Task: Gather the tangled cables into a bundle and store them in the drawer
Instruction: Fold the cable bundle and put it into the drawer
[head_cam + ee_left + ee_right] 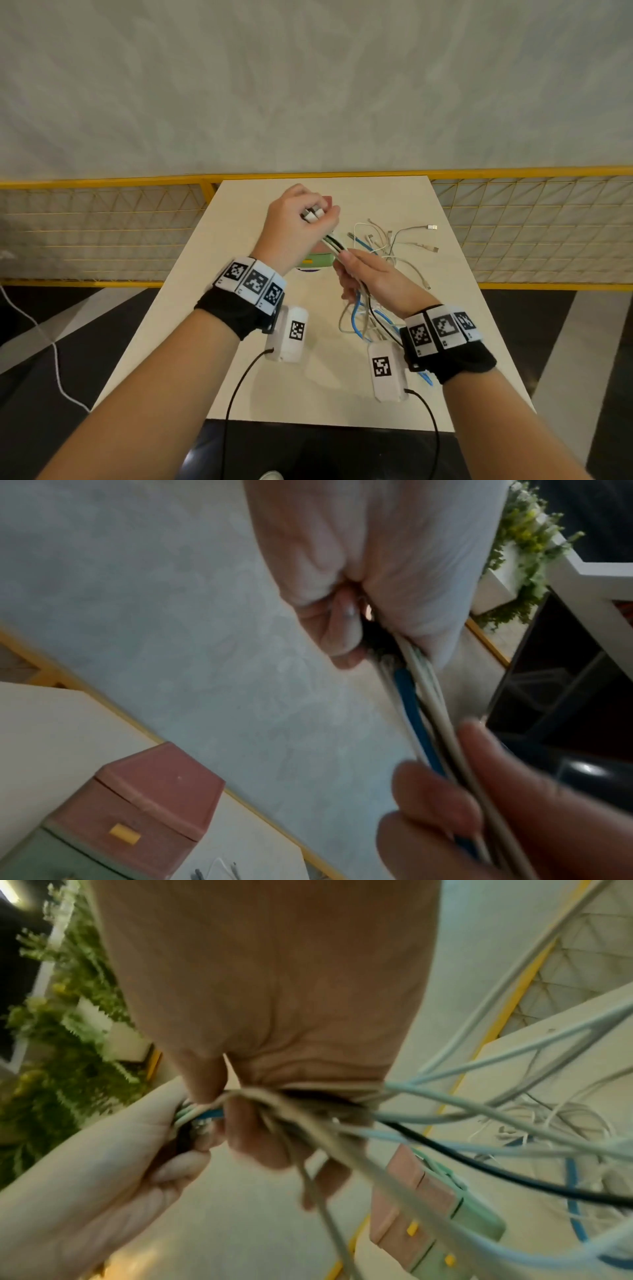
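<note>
Several white, blue and black cables [376, 246] lie tangled on the cream table [239, 377]. My left hand [301, 219] is raised above the table's middle and grips a bunch of cable ends [313, 215], white plugs poking out of the fist. The gathered strands [421, 710] run taut down to my right hand [363, 274], whose fingers curl round them [274, 1104]. Below the right hand the cables hang in loose loops [363, 318]. A small pink and green drawer unit [137, 813] stands on the table under the left hand, mostly hidden in the head view [317, 261].
A yellow mesh railing [102, 233] runs behind the table on both sides. Loose cable ends with USB plugs [432, 227] spread to the right of the hands. A white cord [54, 359] trails on the dark floor at the left. Green plants [68, 1042] stand off to one side.
</note>
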`<state>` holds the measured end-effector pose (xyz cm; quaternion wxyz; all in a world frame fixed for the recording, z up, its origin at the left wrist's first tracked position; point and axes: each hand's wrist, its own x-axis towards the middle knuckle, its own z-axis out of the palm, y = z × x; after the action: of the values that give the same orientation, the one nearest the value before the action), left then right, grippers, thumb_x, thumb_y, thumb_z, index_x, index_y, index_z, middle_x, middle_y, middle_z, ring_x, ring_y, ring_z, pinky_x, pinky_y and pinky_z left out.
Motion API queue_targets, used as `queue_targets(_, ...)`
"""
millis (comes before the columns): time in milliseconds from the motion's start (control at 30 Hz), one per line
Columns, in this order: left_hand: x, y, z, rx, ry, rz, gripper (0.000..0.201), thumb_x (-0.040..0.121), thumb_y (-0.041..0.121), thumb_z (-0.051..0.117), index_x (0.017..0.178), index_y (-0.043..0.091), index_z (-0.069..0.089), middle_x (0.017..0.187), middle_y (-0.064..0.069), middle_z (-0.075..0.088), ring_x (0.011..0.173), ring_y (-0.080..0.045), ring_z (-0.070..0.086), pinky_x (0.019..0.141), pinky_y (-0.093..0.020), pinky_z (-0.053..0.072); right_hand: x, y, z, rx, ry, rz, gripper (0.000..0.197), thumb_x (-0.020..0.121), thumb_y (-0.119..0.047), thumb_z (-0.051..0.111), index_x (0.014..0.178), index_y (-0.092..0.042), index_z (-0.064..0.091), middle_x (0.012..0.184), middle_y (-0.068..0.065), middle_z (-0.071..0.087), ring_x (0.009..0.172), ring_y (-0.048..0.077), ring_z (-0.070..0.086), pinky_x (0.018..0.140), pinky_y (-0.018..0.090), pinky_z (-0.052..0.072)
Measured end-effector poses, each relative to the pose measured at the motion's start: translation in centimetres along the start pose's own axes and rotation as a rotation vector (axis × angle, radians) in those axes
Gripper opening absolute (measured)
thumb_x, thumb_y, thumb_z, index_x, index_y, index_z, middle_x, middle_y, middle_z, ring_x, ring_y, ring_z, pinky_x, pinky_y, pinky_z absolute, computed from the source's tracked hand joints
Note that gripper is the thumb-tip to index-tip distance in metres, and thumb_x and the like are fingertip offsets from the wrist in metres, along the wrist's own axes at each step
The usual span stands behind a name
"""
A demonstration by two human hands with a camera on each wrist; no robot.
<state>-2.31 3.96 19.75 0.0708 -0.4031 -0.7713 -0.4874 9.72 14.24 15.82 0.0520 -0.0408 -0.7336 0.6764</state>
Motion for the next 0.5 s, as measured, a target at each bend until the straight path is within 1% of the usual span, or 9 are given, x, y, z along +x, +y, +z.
queue_targets(67,0.5,-0.6,-1.0,0.104,-0.108,-0.102,0.018,0.090,0.034,0.066,0.074,0.024,0.067,0.087,0.003,0.053,0.079,0.002,0.055,0.073,-0.010,0.036,0.5,0.3,-0.5,-0.161,0.043,0.012,0.032,0.103,-0.028,0.031,0.077,-0.014,0.044,0.058,-0.009,0.034,0.048,0.009,0.031,0.046,0.021,0.035)
queue_targets(100,0.7,-1.0,-1.4,0.185,-0.110,-0.106,0.019,0.092,0.039,0.061,0.083,0.024,0.069,0.095,0.002,0.054,0.089,-0.006,0.057,0.081,-0.017,0.040,0.8,0.3,-1.0,-0.259,0.070,-0.004,0.031,0.102,-0.030,0.033,0.075,-0.018,0.045,0.057,-0.011,0.036,0.046,0.007,0.032,0.045,0.020,0.032)
queue_targets(167,0.7,-0.7,-2.1,0.291,-0.044,0.082,0.031,0.093,0.045,0.054,0.098,0.020,0.070,0.108,0.001,0.056,0.102,-0.016,0.057,0.092,-0.035,0.046,0.9,-0.3,-1.5,-0.479,0.114,-0.052,0.030,0.101,-0.028,0.036,0.072,-0.031,0.044,0.060,-0.013,0.041,0.050,0.003,0.038,0.048,0.015,0.032)
queue_targets(200,0.6,-0.2,-2.0,0.289,-0.080,0.196,0.038,0.092,0.050,0.051,0.103,0.019,0.070,0.110,0.002,0.058,0.102,-0.017,0.057,0.092,-0.039,0.047,1.8,-0.3,-0.9,-0.602,0.094,-0.053,0.029,0.101,-0.026,0.038,0.074,-0.034,0.044,0.063,-0.014,0.043,0.057,0.004,0.042,0.051,0.014,0.033)
queue_targets(267,-0.2,1.0,-1.4,0.290,-0.361,0.271,0.054,0.086,0.065,0.048,0.120,0.026,0.063,0.113,0.006,0.060,0.104,-0.014,0.058,0.092,-0.038,0.046,3.5,0.5,0.0,-0.887,0.093,0.057,0.016,0.099,-0.022,0.043,0.086,-0.022,0.053,0.071,-0.010,0.046,0.070,0.010,0.045,0.059,0.010,0.035)
queue_targets(333,-1.2,1.4,-0.5,0.353,-0.638,0.156,0.071,0.080,0.075,0.049,0.138,0.035,0.046,0.117,0.009,0.060,0.106,-0.010,0.057,0.090,-0.031,0.046,3.8,0.2,1.3,-1.219,0.228,0.128,0.027,0.095,-0.023,0.052,0.100,0.003,0.059,0.079,-0.002,0.051,0.080,0.010,0.046,0.067,0.010,0.036)
queue_targets(367,-1.6,1.2,-0.1,0.353,-0.690,0.086,0.074,0.079,0.073,0.052,0.141,0.037,0.039,0.115,0.010,0.061,0.104,-0.010,0.058,0.086,-0.029,0.047,4.1,0.0,0.8,-1.191,0.152,0.087,0.029,0.094,-0.021,0.054,0.102,0.006,0.060,0.081,-0.002,0.052,0.081,0.010,0.047,0.064,0.014,0.035)
queue_targets(433,-2.2,0.2,0.4,0.284,-0.675,0.002,0.078,0.077,0.067,0.063,0.143,0.036,0.034,0.112,0.007,0.064,0.098,-0.010,0.062,0.074,-0.022,0.050,3.6,-1.3,-0.8,-0.890,-0.069,-0.036,0.014,0.094,-0.018,0.051,0.090,-0.013,0.064,0.078,-0.009,0.055,0.073,0.010,0.052,0.059,0.020,0.034)
queue_targets(500,-2.2,-0.1,0.3,0.242,-0.671,-0.036,0.085,0.072,0.061,0.073,0.143,0.034,0.034,0.113,0.004,0.066,0.094,-0.010,0.064,0.063,-0.015,0.049,2.0,-2.4,-1.9,-0.817,-0.094,-0.093,0.017,0.093,-0.023,0.052,0.078,-0.028,0.059,0.068,-0.017,0.054,0.062,0.004,0.052,0.060,0.022,0.036)
